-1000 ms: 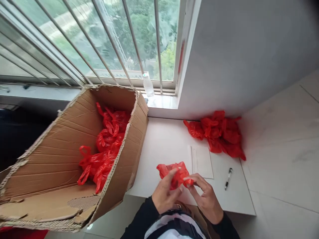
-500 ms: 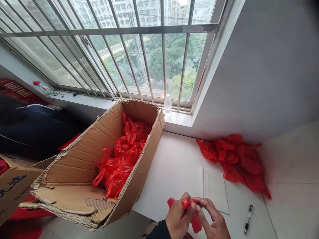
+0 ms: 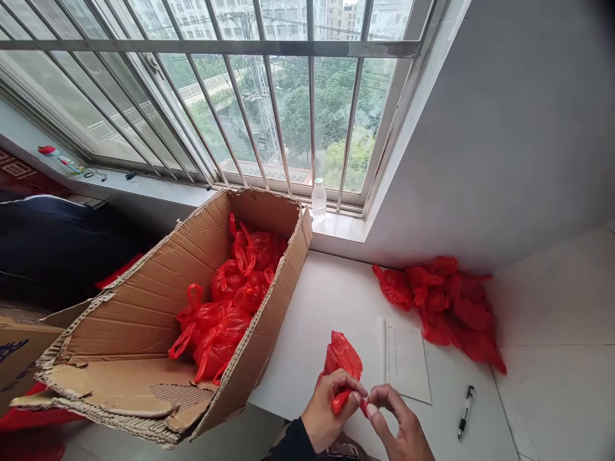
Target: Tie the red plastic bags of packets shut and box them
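Observation:
A red plastic bag point(image 3: 344, 353) is bunched up in my hands at the front edge of the white table. My left hand point(image 3: 329, 404) is closed round its gathered part, and the loose end stands up above the fingers. With thumb and index finger, my right hand point(image 3: 396, 419) pinches a small red tip of the same bag, close beside the left fingertips. Beyond the hands lies an open notebook point(image 3: 408, 362) with writing on its page. A black and clear pen point(image 3: 466, 413) rests to the right.
A large open cardboard box point(image 3: 129, 326) at left holds several knotted red bags point(image 3: 225, 326). More red bags point(image 3: 446, 301) lie heaped against the wall. A clear bottle point(image 3: 318, 200) stands on the barred window's sill. At far left is a person in dark clothing point(image 3: 57, 250).
The red bag's loose end has risen above my left hand. My hands have moved slightly apart, the right now pinching a tip of the bag. The view has shifted a little right.

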Tool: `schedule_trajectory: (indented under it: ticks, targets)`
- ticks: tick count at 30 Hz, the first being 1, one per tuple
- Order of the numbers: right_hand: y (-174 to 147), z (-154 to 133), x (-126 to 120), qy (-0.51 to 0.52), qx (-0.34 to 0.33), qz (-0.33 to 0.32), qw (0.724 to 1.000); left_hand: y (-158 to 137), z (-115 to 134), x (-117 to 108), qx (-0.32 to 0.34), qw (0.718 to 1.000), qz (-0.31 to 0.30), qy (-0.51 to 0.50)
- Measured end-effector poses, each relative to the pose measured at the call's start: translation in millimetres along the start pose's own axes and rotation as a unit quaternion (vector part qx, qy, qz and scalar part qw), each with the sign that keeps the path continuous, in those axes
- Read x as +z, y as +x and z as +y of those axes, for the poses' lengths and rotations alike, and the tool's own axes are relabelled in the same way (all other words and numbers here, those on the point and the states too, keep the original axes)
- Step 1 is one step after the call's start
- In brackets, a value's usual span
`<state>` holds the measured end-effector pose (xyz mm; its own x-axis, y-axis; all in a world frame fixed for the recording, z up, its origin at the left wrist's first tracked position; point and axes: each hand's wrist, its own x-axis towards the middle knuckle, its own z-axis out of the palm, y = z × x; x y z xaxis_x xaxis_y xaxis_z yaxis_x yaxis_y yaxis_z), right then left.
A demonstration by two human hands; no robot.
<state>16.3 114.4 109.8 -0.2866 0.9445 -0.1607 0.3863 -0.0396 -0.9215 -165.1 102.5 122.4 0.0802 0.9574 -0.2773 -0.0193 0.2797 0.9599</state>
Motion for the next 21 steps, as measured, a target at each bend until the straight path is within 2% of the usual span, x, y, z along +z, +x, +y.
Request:
schedule_trajectory:
  ticks: [3,6,8,11,14,17,21]
  targets:
    - [6,-4,0,-0.005,-0.039,0.037,0.999,-4,6,1,0.059,0.994,-0.029,0.087]
    - [17,-9,1,0.003,-0.065,-0.035,0.997,-5,8,1,0.115,0.976,-0.064,0.171]
    - [23,-11,1,0.029,-0.033,-0.090,0.995,-5,8,-2,0.144,0.965,-0.049,0.213]
    - [27,-14,2,0.074,0.016,-0.137,0.988,-4,5,-6,0.171,0.954,0.008,0.245]
    - [26,-18,1,0.109,0.022,-0.183,0.977,-5,-2,-9,0.194,0.945,0.052,0.260]
    - [23,-23,-3,0.130,0.023,-0.198,0.971,-8,-8,-11,0.222,0.935,0.064,0.270]
    - [22,-32,-9,0.179,0.020,-0.222,0.958,-11,-7,-13,0.269,0.921,0.047,0.279]
